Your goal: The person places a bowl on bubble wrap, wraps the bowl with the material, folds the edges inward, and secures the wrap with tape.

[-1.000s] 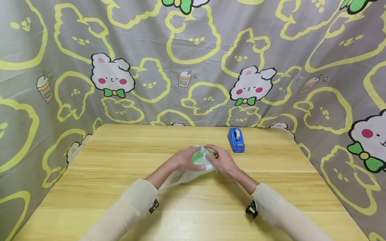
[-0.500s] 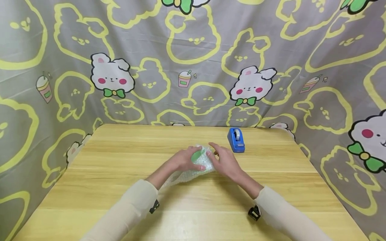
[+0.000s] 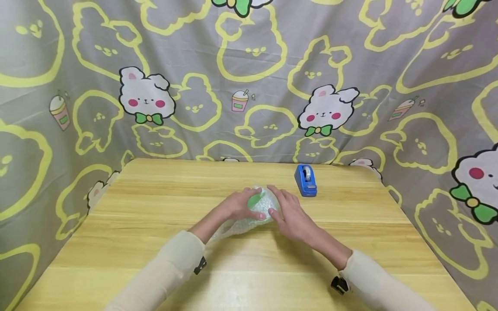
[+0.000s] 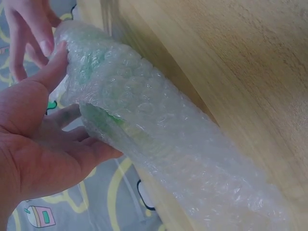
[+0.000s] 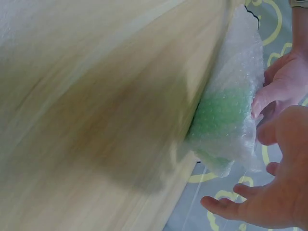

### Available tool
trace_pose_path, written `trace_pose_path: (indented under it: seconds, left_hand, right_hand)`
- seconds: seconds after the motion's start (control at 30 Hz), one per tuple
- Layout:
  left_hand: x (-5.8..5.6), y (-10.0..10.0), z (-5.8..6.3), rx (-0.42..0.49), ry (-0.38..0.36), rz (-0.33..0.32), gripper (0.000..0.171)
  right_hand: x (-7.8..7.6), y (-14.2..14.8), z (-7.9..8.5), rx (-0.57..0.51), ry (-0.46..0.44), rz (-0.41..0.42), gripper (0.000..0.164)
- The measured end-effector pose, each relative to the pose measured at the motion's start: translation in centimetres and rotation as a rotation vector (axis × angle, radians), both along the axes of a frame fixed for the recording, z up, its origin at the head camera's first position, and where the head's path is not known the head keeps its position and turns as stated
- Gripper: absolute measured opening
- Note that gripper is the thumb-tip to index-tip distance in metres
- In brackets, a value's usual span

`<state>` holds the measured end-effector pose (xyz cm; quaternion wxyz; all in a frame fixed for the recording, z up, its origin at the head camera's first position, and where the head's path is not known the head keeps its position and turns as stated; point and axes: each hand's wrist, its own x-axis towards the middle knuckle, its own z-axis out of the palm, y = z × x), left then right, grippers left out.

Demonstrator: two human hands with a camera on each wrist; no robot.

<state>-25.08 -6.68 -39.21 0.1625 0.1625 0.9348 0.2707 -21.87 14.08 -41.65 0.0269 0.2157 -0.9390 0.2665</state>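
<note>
A green object [image 3: 254, 199], its kind hidden, sits inside clear bubble wrap [image 3: 268, 203] at the middle of the table. My left hand [image 3: 241, 206] holds the bundle from the left, thumb on the near side and fingers on the far side. A loose tail of wrap trails toward my left wrist and fills much of the left wrist view. My right hand [image 3: 292, 216] is at the bundle's right end. In the right wrist view its fingers [image 5: 221, 207] are spread, and its thumb is close beside the wrap; green shows through the layers.
A blue tape dispenser [image 3: 305, 181] with a roll of clear tape stands at the back right of the wooden table [image 3: 175, 185]. A grey curtain [image 3: 202, 52] with cartoon prints hangs behind the table and along both sides.
My right hand has shifted a little around the right end of the bundle, and its forearm has swung to the right. More wrap now covers the green object. The left hand keeps its place.
</note>
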Motion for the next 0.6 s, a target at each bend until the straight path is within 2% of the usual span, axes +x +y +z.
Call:
trace_pose_path:
  seconds: [0.13,0.27,0.43,0.6]
  left_hand:
    - [0.1,0.0,-0.1,0.000,-0.008,-0.002,0.088]
    - [0.1,0.0,0.0,-0.010,-0.006,0.002,0.087]
    - [0.0,0.2,0.0,-0.011,-0.011,0.010,0.086]
    - [-0.1,0.2,-0.1,-0.017,-0.016,0.013,0.087]
  right_hand:
    - [-0.1,0.0,0.0,0.011,-0.023,-0.001,0.060]
    - [-0.7,0.1,-0.1,0.073,-0.050,-0.002,0.062]
    - [-1.4,0.6,-0.8,0.142,-0.153,-0.011,0.066]
    - [-2.0,0.9,-0.8,0.093,-0.252,0.033,0.067]
